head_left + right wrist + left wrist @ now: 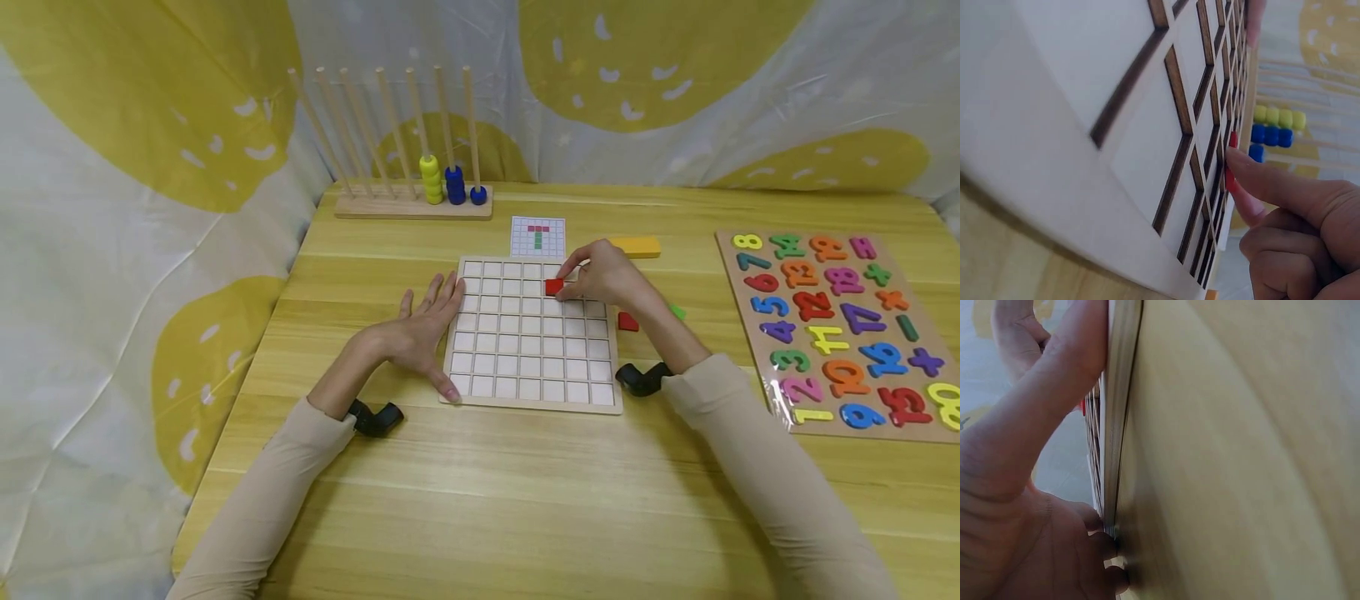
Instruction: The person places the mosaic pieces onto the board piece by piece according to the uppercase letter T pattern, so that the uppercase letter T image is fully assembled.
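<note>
A wooden grid board point(529, 400) with white square cells lies flat on the table. My right hand point(603, 275) pinches a red square tile point(553, 287) between thumb and index finger, over a cell in the upper right part of the board. In the right wrist view the red tile point(1230, 164) sits at the cell's dividers, between the fingertips. My left hand point(420, 329) is spread along the board's left edge, thumb at the lower left corner and fingertips at the upper left side. The left wrist view shows the thumb point(1054, 381) against the board's side point(1116, 394).
Behind the board lies a pattern card point(537, 238) with red and green squares. Right of the board are another red tile point(627, 322), a green piece point(678, 312) and a yellow-orange block point(636, 247). A peg abacus point(412, 207) stands at the back left; a number puzzle board point(840, 333) lies right.
</note>
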{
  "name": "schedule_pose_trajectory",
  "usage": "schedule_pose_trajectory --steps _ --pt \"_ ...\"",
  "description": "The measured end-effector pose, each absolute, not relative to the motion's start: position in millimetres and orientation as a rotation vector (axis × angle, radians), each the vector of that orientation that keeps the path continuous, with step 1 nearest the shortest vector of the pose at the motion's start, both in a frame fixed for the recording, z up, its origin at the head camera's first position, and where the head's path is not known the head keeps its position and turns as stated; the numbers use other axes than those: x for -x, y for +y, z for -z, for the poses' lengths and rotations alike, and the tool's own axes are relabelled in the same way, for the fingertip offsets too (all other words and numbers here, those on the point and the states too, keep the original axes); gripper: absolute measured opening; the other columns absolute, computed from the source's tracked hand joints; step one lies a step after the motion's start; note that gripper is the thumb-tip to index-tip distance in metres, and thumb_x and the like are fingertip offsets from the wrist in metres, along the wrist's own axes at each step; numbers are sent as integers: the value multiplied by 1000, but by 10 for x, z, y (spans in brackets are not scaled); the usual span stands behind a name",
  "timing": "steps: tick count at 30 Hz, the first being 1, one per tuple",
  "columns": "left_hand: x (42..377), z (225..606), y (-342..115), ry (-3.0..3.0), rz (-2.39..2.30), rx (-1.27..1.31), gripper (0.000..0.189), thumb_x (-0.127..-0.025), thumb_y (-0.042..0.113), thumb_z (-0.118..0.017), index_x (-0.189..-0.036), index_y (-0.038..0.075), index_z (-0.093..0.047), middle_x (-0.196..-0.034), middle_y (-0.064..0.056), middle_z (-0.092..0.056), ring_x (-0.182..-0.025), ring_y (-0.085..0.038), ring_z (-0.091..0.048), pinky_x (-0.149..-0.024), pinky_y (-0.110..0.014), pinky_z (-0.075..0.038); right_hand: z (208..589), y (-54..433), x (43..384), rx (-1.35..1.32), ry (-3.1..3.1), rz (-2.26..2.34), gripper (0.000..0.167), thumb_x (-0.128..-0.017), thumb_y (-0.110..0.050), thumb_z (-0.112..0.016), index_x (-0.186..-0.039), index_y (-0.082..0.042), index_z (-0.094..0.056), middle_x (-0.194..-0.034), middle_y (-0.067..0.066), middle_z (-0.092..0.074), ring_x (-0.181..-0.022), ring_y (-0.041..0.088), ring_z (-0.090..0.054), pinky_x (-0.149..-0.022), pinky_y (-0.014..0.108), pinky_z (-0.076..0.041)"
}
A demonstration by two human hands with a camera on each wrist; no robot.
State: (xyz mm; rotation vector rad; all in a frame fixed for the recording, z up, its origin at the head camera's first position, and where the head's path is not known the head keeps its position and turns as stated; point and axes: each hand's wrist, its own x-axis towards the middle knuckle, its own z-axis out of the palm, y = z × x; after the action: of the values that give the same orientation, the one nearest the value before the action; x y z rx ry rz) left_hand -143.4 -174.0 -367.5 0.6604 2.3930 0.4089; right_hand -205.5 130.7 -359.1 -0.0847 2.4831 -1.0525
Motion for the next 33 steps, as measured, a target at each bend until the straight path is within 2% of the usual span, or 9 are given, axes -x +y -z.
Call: schedule_pose_trajectory --steps 4,7,10,15,23,27,33 --pt "1426 3667 -1734 2391 -409 -659 164 -63 52 -96 -160 6 27 -166 -13 38 -155 -33 35 -122 -66 21 3588 1330 2030 78 2475 1080 32 -82 -15 -88 -111 -8 -77 -69 -3 -61 -74 17 -51 -69 30 -40" --pt "1424 3666 -1735 2391 -417 -662 164 -63 52 -97 -160 5 27 -166 -13 38 -155 -33 35 -122 -67 21 3589 1356 2017 83 2480 1098 32 -82 -15 -88 -112 -10 -80 -72 -1 -61 -81 20 -51 -70 30 -41" --pt "1426 3675 -1739 2391 -415 -664 164 -63 52 -97 -160 5 27 -166 -13 38 -155 -33 35 -122 -67 21 3600 1370 2020 100 2488 1101 30 -82 -15 -87 -111 -10 -81 -71 1 -52 -84 22 -47 -69 30 -38" --pt "1421 3685 -1743 2394 -396 -663 164 -63 53 -96 -160 5 27 -166 -13 39 -155 -33 35 -122 -67 20 3641 1349 2054 125 2499 1092 28 -81 -14 -89 -108 -11 -83 -69 -1 -40 -78 21 -38 -64 30 -30" --pt "1420 3670 -1735 2394 -388 -664 163 -64 54 -95 -160 6 27 -166 -13 39 -154 -34 36 -122 -67 21 3600 1397 2028 162 2496 1101 35 -83 -18 -88 -117 -13 -81 -70 0 -44 -77 22 -38 -64 30 -29" --pt "1425 3661 -1726 2394 -389 -673 163 -64 54 -95 -160 5 27 -165 -14 39 -154 -34 35 -121 -67 21 3535 1534 1954 153 2518 1067 37 -88 -22 -83 -123 -14 -77 -69 2 -39 -70 22 -37 -59 31 -28" --pt "1440 3688 -1742 2394 -396 -671 164 -63 53 -96 -160 5 27 -166 -14 38 -155 -35 35 -121 -68 21 3500 1810 1841 162 2497 1082 41 -92 -29 -80 -129 -13 -73 -56 -5 -31 -50 16 -29 -48 30 -26"
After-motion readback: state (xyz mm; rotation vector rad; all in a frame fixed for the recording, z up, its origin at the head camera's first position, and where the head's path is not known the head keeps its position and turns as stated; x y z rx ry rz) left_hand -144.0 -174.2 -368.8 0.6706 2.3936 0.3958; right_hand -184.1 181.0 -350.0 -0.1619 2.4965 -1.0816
